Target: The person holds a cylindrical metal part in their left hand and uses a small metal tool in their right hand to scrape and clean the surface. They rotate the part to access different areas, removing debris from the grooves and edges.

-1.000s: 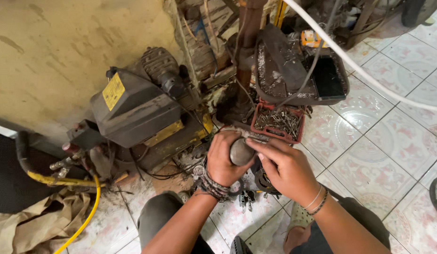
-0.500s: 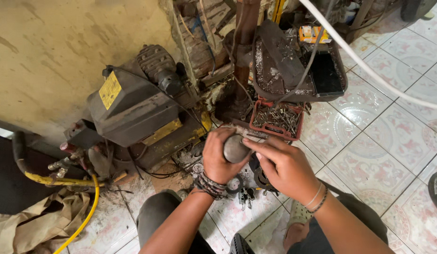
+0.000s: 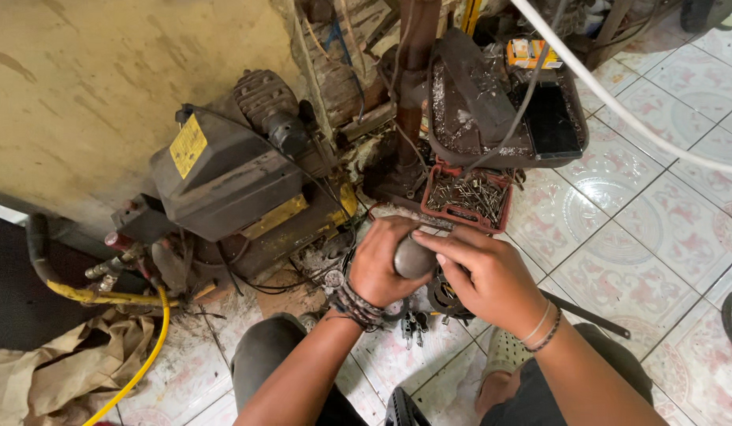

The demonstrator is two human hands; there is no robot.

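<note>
Your hands barely moved: left hand (image 3: 379, 270) and right hand (image 3: 484, 272) both clamp the round metal part (image 3: 414, 257); greasy, it may slip onto the floor tiles (image 3: 618, 237).

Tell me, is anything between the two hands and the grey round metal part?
Nothing visible. The left hand and right hand both touch the grey round metal part directly, fingers wrapped over it.

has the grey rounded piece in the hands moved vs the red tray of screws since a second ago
No, not noticeably. The grey rounded piece, gripped between left hand and right hand, sits just below the red tray, as before.
</note>
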